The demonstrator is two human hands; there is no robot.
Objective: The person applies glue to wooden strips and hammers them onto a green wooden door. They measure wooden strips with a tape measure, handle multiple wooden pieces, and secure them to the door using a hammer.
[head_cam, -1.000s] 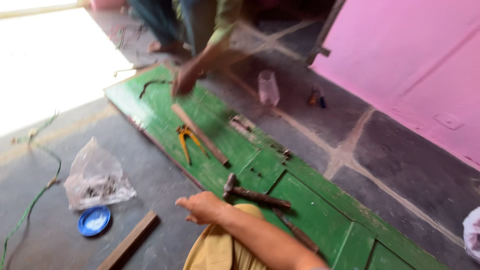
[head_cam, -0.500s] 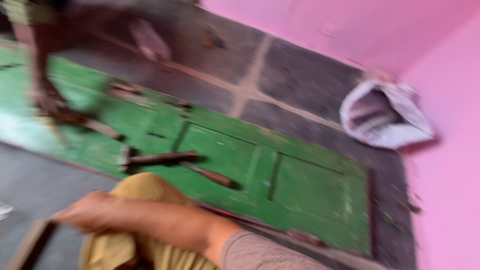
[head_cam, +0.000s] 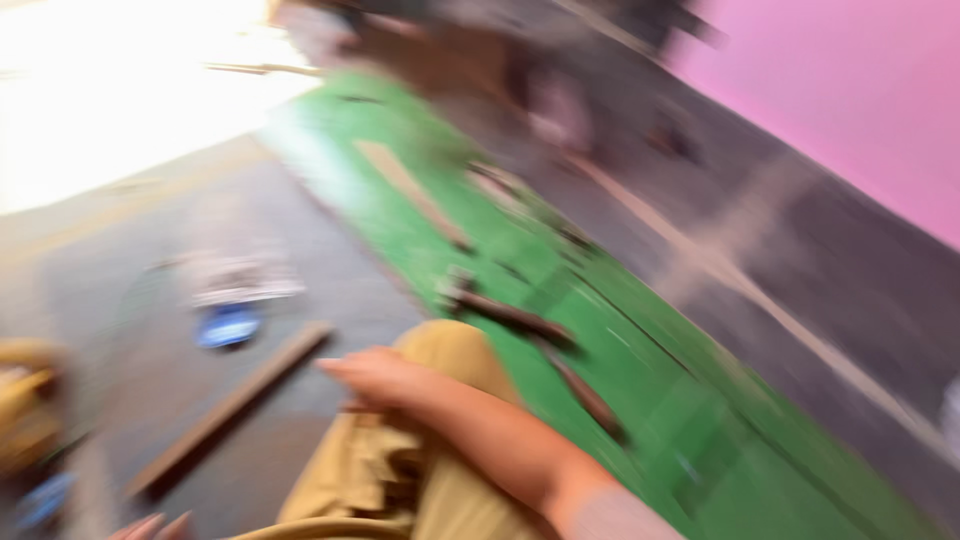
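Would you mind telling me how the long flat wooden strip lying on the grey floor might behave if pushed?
The long flat wooden strip looks rigid, so it would probably slide rather than bend. Lying flat, it seems unlikely to roll. The right hand rests on the knee near it, apparently not touching.

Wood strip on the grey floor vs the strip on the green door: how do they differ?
The floor strip looks darker brown; the door strip is paler tan. The floor strip lies on grey floor beside the knee; the door strip lies on the green door, farther off. They slant opposite ways. Both are long, flat and heavily blurred.
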